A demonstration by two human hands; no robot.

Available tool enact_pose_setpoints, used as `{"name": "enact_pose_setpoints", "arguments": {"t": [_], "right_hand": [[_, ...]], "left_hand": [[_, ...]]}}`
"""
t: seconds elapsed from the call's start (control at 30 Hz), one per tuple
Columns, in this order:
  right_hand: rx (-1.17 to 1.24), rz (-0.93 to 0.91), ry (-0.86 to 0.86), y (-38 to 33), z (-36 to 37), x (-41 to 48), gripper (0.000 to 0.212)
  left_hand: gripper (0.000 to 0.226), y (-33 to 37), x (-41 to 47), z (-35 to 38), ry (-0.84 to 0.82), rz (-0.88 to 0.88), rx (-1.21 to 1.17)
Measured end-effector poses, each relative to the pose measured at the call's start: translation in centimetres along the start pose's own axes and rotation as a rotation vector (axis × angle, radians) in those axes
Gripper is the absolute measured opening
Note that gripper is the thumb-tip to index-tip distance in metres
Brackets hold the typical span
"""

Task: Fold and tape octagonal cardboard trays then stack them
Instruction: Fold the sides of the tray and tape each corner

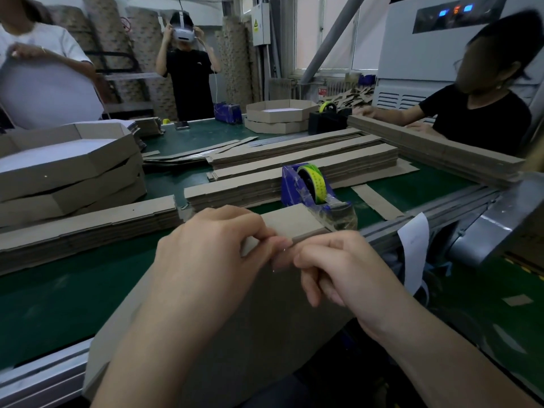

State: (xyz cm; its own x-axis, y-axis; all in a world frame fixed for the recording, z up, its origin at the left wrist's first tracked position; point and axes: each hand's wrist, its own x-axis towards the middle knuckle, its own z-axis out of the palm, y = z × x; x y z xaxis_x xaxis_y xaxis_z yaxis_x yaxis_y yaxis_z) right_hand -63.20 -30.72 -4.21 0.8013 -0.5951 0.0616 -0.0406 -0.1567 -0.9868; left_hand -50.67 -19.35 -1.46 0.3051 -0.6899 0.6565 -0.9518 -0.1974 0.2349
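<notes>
Just in front of the tape dispenser (315, 187), at the near edge of the table (73, 295), a folded cardboard piece (294, 222) is held up between both hands. The left hand (215, 245) pinches its upper edge with thumb and fingertips. The right hand (338, 269) meets it at the same spot, its grip closed on the edge and its other fingers curled. Whether tape already lies on the seam cannot be told.

Judged step: closing a folded joint of one tray, ready for taping. The next move calls for one grip to hold the joint closed while the other reaches forward to the dispenser for a strip.

Behind the dispenser lie piles of flat cardboard strips (294, 160). Far to its left stands a stack of finished trays (67, 172), the likely place for this one.
</notes>
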Motion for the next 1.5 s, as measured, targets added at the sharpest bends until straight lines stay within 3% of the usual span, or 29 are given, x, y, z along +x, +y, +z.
{"name": "enact_pose_setpoints", "arguments": {"t": [0.17,0.3,0.43,0.5,0.63,0.9,0.97,1.1,1.23,1.4,1.5], "right_hand": [[-0.101,-0.003,0.074,0.7,0.0,0.1,0.029],[-0.104,-0.262,0.301,0.5,-0.9,0.8,0.042],[-0.272,-0.432,0.491,0.6,-2.0,2.6,0.022],[-0.407,-0.379,0.407,0.6,-2.5,3.7,0.006],[-0.346,-0.266,0.112,0.4,-3.0,4.9,0.017],[-0.282,-0.247,-0.073,0.1,-3.2,5.7,0.029],[-0.233,-0.200,-0.125,-0.2,-3.7,6.0,0.034],[-0.140,-0.185,-0.253,-0.7,-4.3,6.4,0.023],[-0.095,-0.179,-0.274,-0.6,-3.9,6.6,0.020],[-0.128,-0.201,-0.240,-0.1,-3.6,6.9,0.034],[-0.153,-0.167,-0.244,0.1,-4.1,7.2,0.031]], "left_hand": [[0.019,-0.7,-0.1,-0.1,0.006,0.015,-0.033],[0.018,-1.0,-0.3,-0.2,0.017,0.073,-0.024],[0.029,-1.2,-0.5,-0.2,0.022,0.134,-0.011],[0.030,-1.3,-0.5,-0.3,0.018,0.151,0.005],[0.028,-1.3,-0.8,-0.3,0.011,0.163,0.023],[0.025,-1.6,-1.1,-0.4,-0.079,0.167,0.139],[0.038,-1.8,-1.3,-0.5,-0.128,0.157,0.184],[0.065,-2.0,-1.5,-0.7,-0.224,0.138,0.261],[0.039,-1.3,-1.0,-1.2,-0.216,0.091,0.175],[0.031,-0.5,0.2,-0.4,-0.181,0.052,0.145],[0.029,-0.7,0.2,-0.3,-0.174,0.037,0.102]]}}
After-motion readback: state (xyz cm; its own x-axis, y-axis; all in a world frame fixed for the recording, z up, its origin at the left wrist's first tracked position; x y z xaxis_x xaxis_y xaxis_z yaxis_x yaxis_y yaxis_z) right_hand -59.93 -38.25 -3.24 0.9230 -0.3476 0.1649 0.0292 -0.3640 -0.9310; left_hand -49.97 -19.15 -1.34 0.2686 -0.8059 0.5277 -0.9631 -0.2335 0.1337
